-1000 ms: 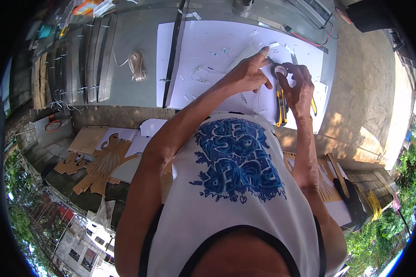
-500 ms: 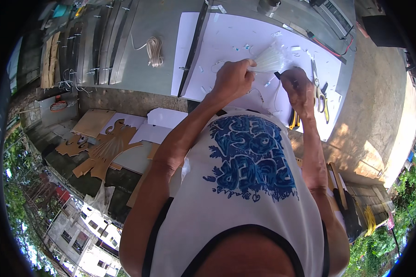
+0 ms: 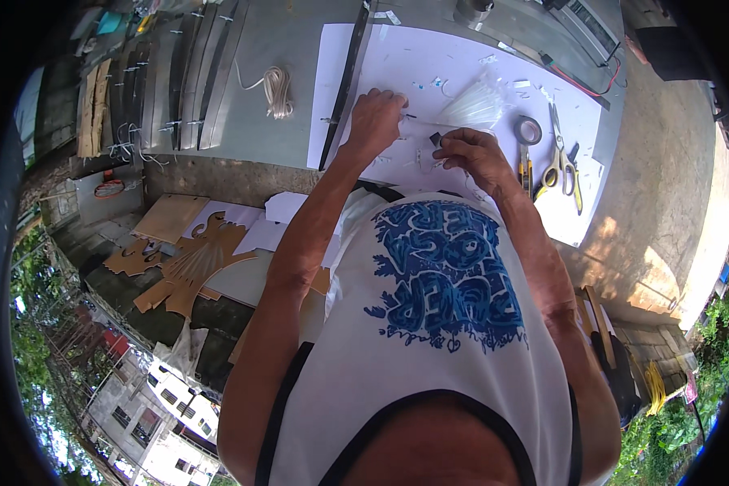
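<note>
Coil of white cord [image 3: 278, 83] toward the worktop's left edge; left hand [image 3: 374, 121] curled shut, pinching a thin white strip [image 3: 426, 124] on the white sheet [image 3: 429, 61]; right hand [image 3: 474, 154] nipping a small dark piece [image 3: 435, 139]; tape roll [image 3: 529, 130], yellow-handled scissors [image 3: 560, 158] toward the sheet's right edge

Yellow-handled scissors [image 3: 560, 166], a tape roll [image 3: 529, 130], coiled white cord [image 3: 278, 89] and what look like cardboard cutouts [image 3: 190, 267].

No packages, labels, signs, screens.
</note>
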{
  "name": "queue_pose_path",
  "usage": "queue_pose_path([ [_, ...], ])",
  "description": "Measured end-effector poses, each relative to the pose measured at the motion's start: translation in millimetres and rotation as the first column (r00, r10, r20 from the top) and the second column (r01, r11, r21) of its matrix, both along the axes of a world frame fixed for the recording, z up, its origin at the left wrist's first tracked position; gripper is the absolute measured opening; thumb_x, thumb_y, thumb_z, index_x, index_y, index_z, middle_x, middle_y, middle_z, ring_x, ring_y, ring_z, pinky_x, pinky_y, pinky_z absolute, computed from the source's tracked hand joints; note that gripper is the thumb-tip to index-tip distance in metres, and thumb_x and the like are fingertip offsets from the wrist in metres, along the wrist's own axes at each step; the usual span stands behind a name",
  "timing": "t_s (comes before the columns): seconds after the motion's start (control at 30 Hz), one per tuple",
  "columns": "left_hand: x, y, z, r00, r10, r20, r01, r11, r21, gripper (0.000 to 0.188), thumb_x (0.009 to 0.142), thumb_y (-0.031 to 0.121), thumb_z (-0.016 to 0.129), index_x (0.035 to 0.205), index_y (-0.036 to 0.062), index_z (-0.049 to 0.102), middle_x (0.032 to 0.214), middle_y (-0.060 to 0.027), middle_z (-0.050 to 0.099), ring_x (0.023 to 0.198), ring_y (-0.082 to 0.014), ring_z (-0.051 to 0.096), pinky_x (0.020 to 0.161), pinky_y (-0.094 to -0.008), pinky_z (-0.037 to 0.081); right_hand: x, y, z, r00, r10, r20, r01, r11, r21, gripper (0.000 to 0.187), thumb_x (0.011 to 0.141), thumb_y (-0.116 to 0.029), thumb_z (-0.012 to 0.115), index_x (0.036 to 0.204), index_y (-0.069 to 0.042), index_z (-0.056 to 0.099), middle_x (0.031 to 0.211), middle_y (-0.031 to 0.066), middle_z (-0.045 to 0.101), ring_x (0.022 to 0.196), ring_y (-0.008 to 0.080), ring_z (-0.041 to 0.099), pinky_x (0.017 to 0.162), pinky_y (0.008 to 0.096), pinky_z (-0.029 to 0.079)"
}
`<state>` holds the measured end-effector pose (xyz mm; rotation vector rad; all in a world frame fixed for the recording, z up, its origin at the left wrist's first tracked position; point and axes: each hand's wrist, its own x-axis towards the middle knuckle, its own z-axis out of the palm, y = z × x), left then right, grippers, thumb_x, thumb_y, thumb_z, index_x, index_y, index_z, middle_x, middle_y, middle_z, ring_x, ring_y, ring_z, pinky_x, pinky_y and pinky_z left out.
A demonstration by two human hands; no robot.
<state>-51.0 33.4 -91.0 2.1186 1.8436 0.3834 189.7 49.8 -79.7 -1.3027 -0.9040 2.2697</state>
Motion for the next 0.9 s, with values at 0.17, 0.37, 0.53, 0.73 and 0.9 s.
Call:
queue_pose_path([
  [0.17,-2.3,-6.8,11.3,0.94,0.134,0.314,-0.042,0.958,-0.283,0.015,0.087,0.009,0.07,0.101,0.0032,0.073,0.098,-0.0125,0.073,0.092,-0.0261,0.068,0.081,-0.0383,0.053,-7.5,-0.1,-6.7,0.959,-0.196,-0.207,0.159,0.97,-0.185,0.032,0.091,-0.009,0.074,0.116,0.006,0.064,0.106,0.0168,0.07,0.096,0.0308,0.072,0.08,0.0355,0.059],
  [0.37,-3.5,-19.7,37.1,0.653,0.376,0.658,0.039,0.851,-0.524,0.021,0.088,0.01,0.072,0.104,-0.0029,0.072,0.094,-0.0105,0.074,0.086,-0.0191,0.069,0.076,-0.033,0.055,-9.0,3.7,0.2,0.954,-0.207,-0.218,0.193,0.977,-0.086,0.022,0.09,-0.006,0.074,0.108,0.004,0.068,0.1,0.0153,0.072,0.095,0.0299,0.073,0.085,0.0367,0.059],
  [0.53,-0.5,-28.9,40.0,0.289,0.587,0.757,0.108,0.765,-0.635,0.023,0.085,0.009,0.074,0.104,-0.003,0.072,0.09,-0.0092,0.072,0.079,-0.0173,0.067,0.073,-0.0326,0.055,-4.0,11.0,20.3,0.976,-0.084,-0.199,0.092,0.995,0.036,0.016,0.09,-0.006,0.074,0.103,0.002,0.07,0.095,0.014,0.073,0.089,0.0278,0.074,0.082,0.0378,0.061],
  [0.73,13.5,-38.3,43.1,0.035,0.683,0.73,0.105,0.724,-0.682,0.02,0.085,0.006,0.071,0.103,-0.0029,0.071,0.086,-0.0103,0.07,0.07,-0.0158,0.065,0.066,-0.0316,0.055,4.9,16.2,25.7,0.973,0.035,-0.228,-0.005,0.992,0.128,0.014,0.091,-0.007,0.073,0.104,-0.001,0.071,0.095,0.0118,0.073,0.086,0.0255,0.073,0.076,0.0357,0.06],
  [0.9,24.8,-48.5,57.6,0.141,0.559,0.817,0.024,0.823,-0.568,0.021,0.089,0.007,0.069,0.107,-0.0027,0.071,0.085,-0.0108,0.069,0.065,-0.0155,0.064,0.061,-0.0284,0.055,6.0,23.0,26.3,0.967,0.042,-0.25,-0.005,0.989,0.147,0.013,0.093,-0.008,0.071,0.105,-0.002,0.07,0.096,0.012,0.073,0.085,0.0237,0.072,0.076,0.0355,0.057],
])
